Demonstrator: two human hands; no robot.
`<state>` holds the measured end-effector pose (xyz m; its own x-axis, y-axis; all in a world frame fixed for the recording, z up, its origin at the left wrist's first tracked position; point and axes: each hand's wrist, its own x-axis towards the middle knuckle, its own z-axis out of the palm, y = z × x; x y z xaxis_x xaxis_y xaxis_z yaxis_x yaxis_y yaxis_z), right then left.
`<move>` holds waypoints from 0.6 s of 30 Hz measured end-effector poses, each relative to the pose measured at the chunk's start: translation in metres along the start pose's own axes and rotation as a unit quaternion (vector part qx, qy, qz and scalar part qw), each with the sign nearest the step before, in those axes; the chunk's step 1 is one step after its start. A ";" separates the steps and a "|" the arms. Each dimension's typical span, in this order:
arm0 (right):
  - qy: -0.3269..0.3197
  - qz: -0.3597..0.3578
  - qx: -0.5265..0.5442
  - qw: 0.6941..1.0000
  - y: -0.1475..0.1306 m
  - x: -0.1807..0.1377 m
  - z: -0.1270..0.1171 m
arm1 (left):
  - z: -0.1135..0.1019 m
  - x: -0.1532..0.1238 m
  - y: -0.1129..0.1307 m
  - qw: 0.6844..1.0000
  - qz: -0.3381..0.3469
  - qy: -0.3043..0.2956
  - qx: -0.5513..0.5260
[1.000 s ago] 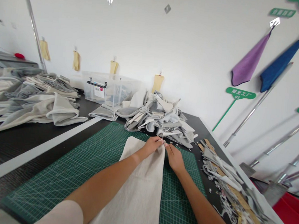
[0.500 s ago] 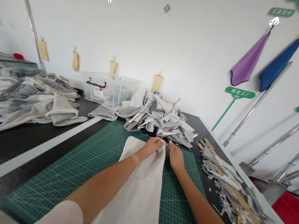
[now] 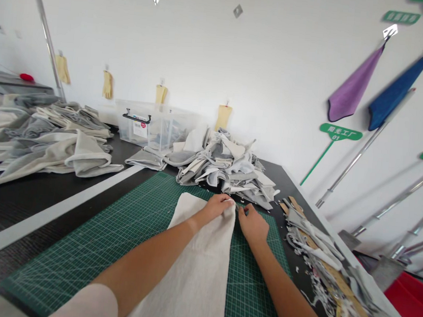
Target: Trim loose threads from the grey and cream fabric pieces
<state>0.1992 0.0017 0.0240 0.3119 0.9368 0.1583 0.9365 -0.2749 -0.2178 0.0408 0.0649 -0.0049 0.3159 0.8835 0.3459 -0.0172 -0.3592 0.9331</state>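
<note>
A long off-white towelling cloth (image 3: 182, 279) lies on the green cutting mat (image 3: 246, 290), running from its far end toward me. My left hand (image 3: 215, 207) is pinching the far tip of the cloth, and my left forearm lies across the cloth's near part. My right hand (image 3: 253, 226) rests on the mat just right of the cloth, with its fingers spread. Its fingertips are close to the cloth's edge, and it holds nothing.
A heap of grey and white fabric pieces (image 3: 225, 164) stands beyond the mat. Folded grey-cream cloths (image 3: 57, 142) lie on the black table at left. Behind them is a transparent plastic box (image 3: 151, 128). Scraps and cardboard strips (image 3: 322, 252) lie at right, above a red bin (image 3: 412, 299).
My right hand has drawn rightward from the cloth's tip onto the mat, and its fingers have opened. My left hand stays at the tip.
</note>
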 end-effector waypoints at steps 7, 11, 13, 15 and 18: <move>0.077 -0.019 0.020 0.997 0.001 -0.003 -0.001 | 0.000 0.002 -0.003 1.000 -0.002 0.002 0.020; 0.101 -0.073 0.093 0.988 -0.003 -0.005 -0.007 | 0.000 0.003 -0.004 1.000 0.002 0.002 0.022; 0.092 -0.103 0.148 0.979 -0.006 -0.003 -0.009 | 0.001 0.004 -0.006 1.000 0.012 -0.002 0.014; 0.065 -0.120 0.225 0.965 -0.008 0.000 -0.008 | 0.002 0.006 -0.008 1.000 0.022 -0.005 0.005; -0.033 -0.110 0.398 0.910 -0.012 0.008 -0.005 | 0.002 0.008 -0.005 0.999 0.037 -0.006 -0.016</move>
<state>0.1908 0.0112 0.0323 0.0960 0.9685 0.2297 0.5536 0.1399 -0.8209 0.0458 0.0733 -0.0067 0.3243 0.8510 0.4131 -0.0717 -0.4134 0.9077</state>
